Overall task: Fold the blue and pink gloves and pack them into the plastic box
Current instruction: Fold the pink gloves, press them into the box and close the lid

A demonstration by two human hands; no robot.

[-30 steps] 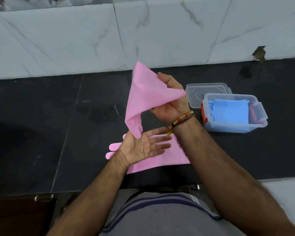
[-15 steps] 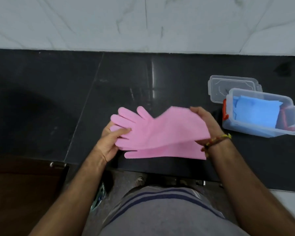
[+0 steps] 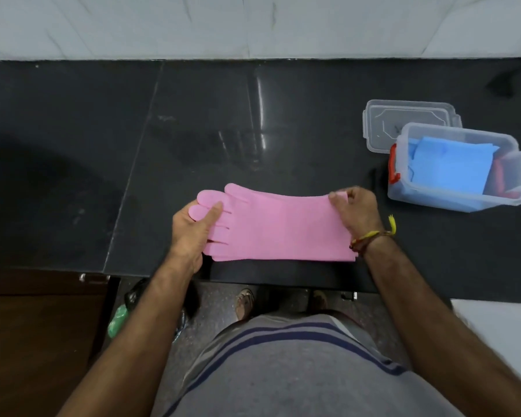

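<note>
Left of the plastic box (image 3: 457, 188), the left hand (image 3: 193, 227) pinches the pink gloves' (image 3: 277, 227) fingers while the right hand (image 3: 358, 210) grips their cuff.

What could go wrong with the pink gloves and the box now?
The pink gloves lie close to the counter's front edge, so a tug from either hand could slide them off. The box already holds blue gloves, so a loose fold may not fit. The top glove might shift if the left hand lets go.

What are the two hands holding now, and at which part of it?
The pink gloves: the left hand grips the finger end, and the right hand pinches the cuff end.
</note>
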